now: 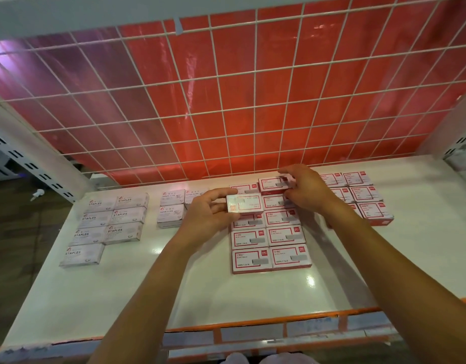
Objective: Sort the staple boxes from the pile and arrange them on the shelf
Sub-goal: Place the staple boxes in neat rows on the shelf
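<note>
Showing the left hand (208,216) clamping a red-and-white box (244,203) by its left end, thumb and fingers closing on it, just above the red block (268,248) near the middle of the shelf (148,298). The right hand (306,191) is curling round the right end of the back box (272,184), which is sitting raised at the block's rear, close to the shelf's back edge.

The cartons are looking small, stiff and square-cornered. Judged from their contents, each is probably feeling dense for its size, and the sheen on the held one is suggesting slippery faces. A pinch across the short ends or long sides is likely serving best, where the card is resisting a squeeze.

The right hand and forearm are covering part of the right group (368,200) and the block's far rows, so neither is countable. Print on the red cartons is blurring out, while the white STAPLES boxes (106,227) towards the left edge and the clip boxes (171,211) beside them are reading clearly. The shelf's front corners are running out of frame.
</note>
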Demonstrator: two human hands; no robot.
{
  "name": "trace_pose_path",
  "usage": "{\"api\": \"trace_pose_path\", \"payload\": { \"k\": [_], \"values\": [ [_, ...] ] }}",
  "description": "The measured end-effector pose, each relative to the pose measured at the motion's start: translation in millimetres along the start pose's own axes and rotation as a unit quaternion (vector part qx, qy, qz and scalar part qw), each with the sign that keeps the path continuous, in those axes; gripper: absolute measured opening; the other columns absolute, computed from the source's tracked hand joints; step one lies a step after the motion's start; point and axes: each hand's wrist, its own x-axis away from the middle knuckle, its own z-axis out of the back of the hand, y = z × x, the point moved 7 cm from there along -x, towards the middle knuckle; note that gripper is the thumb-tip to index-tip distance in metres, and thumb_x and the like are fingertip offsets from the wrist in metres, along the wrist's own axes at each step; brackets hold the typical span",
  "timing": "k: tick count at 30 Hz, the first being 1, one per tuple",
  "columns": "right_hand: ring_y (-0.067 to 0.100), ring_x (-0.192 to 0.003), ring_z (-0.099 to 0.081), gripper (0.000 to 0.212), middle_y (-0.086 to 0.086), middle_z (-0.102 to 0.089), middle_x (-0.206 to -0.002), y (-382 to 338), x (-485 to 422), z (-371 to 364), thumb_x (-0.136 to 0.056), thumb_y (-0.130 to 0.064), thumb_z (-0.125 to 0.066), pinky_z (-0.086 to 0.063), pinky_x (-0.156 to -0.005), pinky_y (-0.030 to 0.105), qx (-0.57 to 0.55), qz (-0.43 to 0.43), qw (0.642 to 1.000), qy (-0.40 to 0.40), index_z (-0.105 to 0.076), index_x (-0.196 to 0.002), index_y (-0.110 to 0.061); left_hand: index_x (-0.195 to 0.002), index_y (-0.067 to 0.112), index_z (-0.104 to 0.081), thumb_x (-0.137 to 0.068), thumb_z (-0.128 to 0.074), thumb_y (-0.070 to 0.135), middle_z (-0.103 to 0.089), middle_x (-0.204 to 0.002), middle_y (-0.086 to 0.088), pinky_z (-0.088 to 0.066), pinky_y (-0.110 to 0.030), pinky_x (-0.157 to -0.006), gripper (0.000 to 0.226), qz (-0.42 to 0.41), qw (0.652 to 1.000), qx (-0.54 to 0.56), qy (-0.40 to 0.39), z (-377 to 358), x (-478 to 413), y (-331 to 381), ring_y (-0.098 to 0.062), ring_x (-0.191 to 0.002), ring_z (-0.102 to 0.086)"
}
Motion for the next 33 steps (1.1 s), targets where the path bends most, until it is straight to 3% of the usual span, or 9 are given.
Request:
{"api": "trace_pose_path", "payload": {
  "k": [3,5,7,11,15,19,24,29,33],
  "values": [
    [0.018,-0.12,-0.048,0.04,0.001,-0.053,-0.132,-20.8,8.7,14.5,-0.089,-0.008,-0.06,-0.042,-0.1,0.033,-0.027,0.059,0.995,0.081,-0.056,-0.128,-0.016,-0.106,0.031,-0.062,-0.079,-0.07,-0.005,-0.07,-0.11,0.001,-0.059,-0.038,-0.081,0.045,-0.004,1.0,0.01,-0.012,-1.6,-1.8,5.1,-0.02,-0.107,-0.064],
    [0.007,-0.102,-0.053,0.035,-0.006,-0.058,-0.121,-34.6,15.1,12.2,-0.092,-0.015,-0.057,-0.046,-0.082,0.02,-0.102,0.06,0.992,0.037,-0.057,-0.127,-0.019,-0.107,0.031,-0.064,-0.08,-0.069,-0.006,-0.072,-0.107,0.0,-0.058,-0.042,-0.082,0.046,-0.01,0.999,0.019,-0.026,-2.6,-3.3,9.3,-0.021,-0.106,-0.066],
    [0.001,-0.093,-0.056,0.034,-0.008,-0.061,-0.116,-45.3,20.0,-0.9,-0.093,-0.019,-0.056,-0.048,-0.072,0.015,-0.173,0.054,0.982,-0.058,-0.057,-0.127,-0.02,-0.11,0.031,-0.065,-0.08,-0.068,-0.008,-0.073,-0.105,-0.001,-0.057,-0.046,-0.082,0.049,-0.018,0.999,0.028,-0.041,-3.7,-5.3,14.6,-0.024,-0.104,-0.067],
    [0.012,-0.095,-0.063,0.041,0.0,-0.065,-0.112,-55.3,25.5,-12.9,-0.09,-0.011,-0.059,-0.056,-0.076,0.025,-0.256,0.056,0.956,-0.133,-0.055,-0.13,-0.022,-0.118,0.028,-0.059,-0.079,-0.065,-0.013,-0.066,-0.115,0.006,-0.057,-0.035,-0.078,0.056,-0.067,0.995,0.059,-0.039,-6.1,-7.4,33.0,-0.018,-0.1,-0.068],
    [0.025,-0.093,-0.065,0.064,0.01,-0.057,-0.108,-56.0,28.1,-14.3,-0.085,0.0,-0.063,-0.057,-0.069,0.029,-0.32,0.043,0.933,-0.158,-0.043,-0.136,-0.033,-0.113,0.022,-0.058,-0.084,-0.068,0.003,-0.063,-0.116,0.003,-0.058,-0.03,-0.076,0.037,-0.072,0.997,0.017,0.019,-4.9,-10.2,38.3,-0.015,-0.096,-0.068],
    [0.024,-0.088,-0.066,0.033,0.013,-0.06,-0.105,-47.7,24.2,-12.8,-0.091,-0.011,-0.059,-0.059,-0.073,0.039,-0.339,-0.006,0.937,-0.084,-0.051,-0.116,-0.031,-0.113,0.028,-0.059,-0.087,-0.067,0.02,-0.064,-0.116,0.007,-0.058,-0.035,-0.075,0.028,-0.077,0.99,-0.108,0.039,-11.6,-7.0,44.1,-0.016,-0.093,-0.067],
    [0.019,-0.088,-0.066,0.02,0.004,-0.064,-0.103,-35.0,19.2,-8.3,-0.096,-0.018,-0.051,-0.059,-0.073,0.037,-0.392,-0.08,0.916,0.037,-0.047,-0.114,-0.024,-0.134,0.028,-0.047,-0.08,-0.072,0.042,-0.058,-0.121,0.009,-0.052,-0.026,-0.077,0.061,-0.082,0.94,-0.33,0.034,-31.5,-1.6,49.2,-0.005,-0.08,-0.063],
    [0.022,-0.091,-0.068,0.013,0.012,-0.066,-0.106,-33.2,19.5,-17.8,-0.098,-0.021,-0.046,-0.057,-0.081,0.043,-0.431,-0.091,0.895,0.073,-0.041,-0.111,-0.021,-0.128,0.027,-0.055,-0.079,-0.075,0.036,-0.063,-0.118,0.002,-0.053,-0.033,-0.086,0.054,-0.112,0.934,-0.328,0.084,-38.3,-6.2,56.0,-0.015,-0.099,-0.063],
    [0.021,-0.097,-0.066,0.01,0.013,-0.064,-0.109,-38.5,22.8,-19.3,-0.099,-0.019,-0.042,-0.056,-0.083,0.042,-0.432,-0.067,0.897,0.061,-0.044,-0.109,-0.02,-0.124,0.026,-0.061,-0.08,-0.074,0.032,-0.062,-0.111,-0.003,-0.051,-0.038,-0.087,0.046,-0.134,0.925,-0.341,0.099,-36.3,-12.8,59.6,-0.022,-0.098,-0.06]
  ]
}}
